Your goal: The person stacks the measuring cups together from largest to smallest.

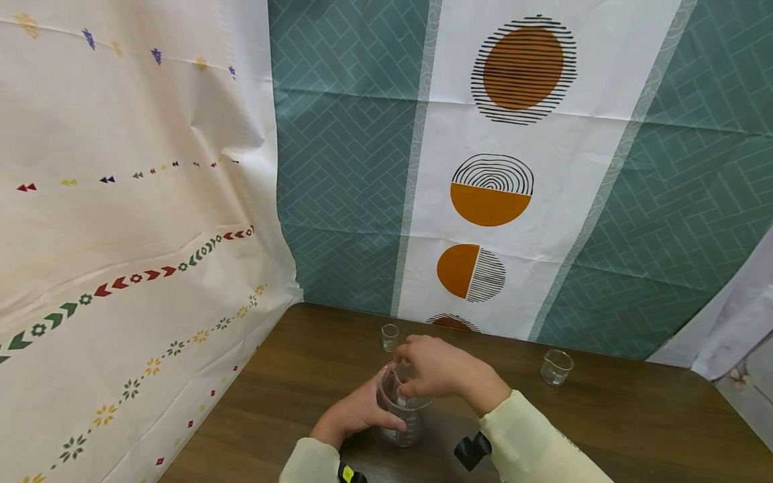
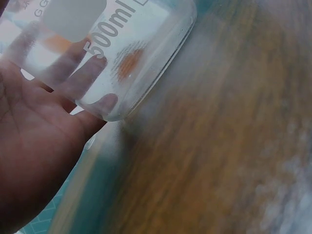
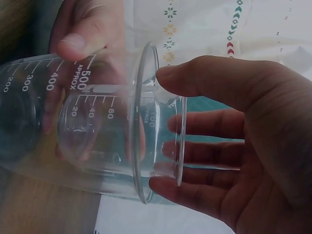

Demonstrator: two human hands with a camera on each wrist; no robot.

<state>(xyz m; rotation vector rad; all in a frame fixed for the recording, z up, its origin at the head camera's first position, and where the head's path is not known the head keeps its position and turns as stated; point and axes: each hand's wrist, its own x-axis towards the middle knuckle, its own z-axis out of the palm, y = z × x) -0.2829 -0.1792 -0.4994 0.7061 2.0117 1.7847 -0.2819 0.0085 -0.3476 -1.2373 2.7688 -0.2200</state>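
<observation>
In the head view, my left hand point(image 1: 362, 409) wraps round a large clear glass beaker point(image 1: 406, 429) on the table, thumb on its near side. White print on this beaker reads 500ml point(image 2: 109, 29) in the left wrist view. My right hand point(image 1: 437, 367) is over its mouth. The right wrist view shows the right hand's thumb and fingers gripping the rim end of a smaller graduated beaker point(image 3: 159, 122). Most of that smaller beaker sits inside the large one, its rim sticking out past the large rim point(image 3: 141, 180).
A tiny glass beaker point(image 1: 389, 339) stands behind the hands on the brown wooden table point(image 1: 272, 389). Another small beaker point(image 1: 556, 369) stands to the right. A patterned cream cloth point(image 1: 151, 268) hangs at the left, and a green and white curtain point(image 1: 344, 201) hangs behind the table.
</observation>
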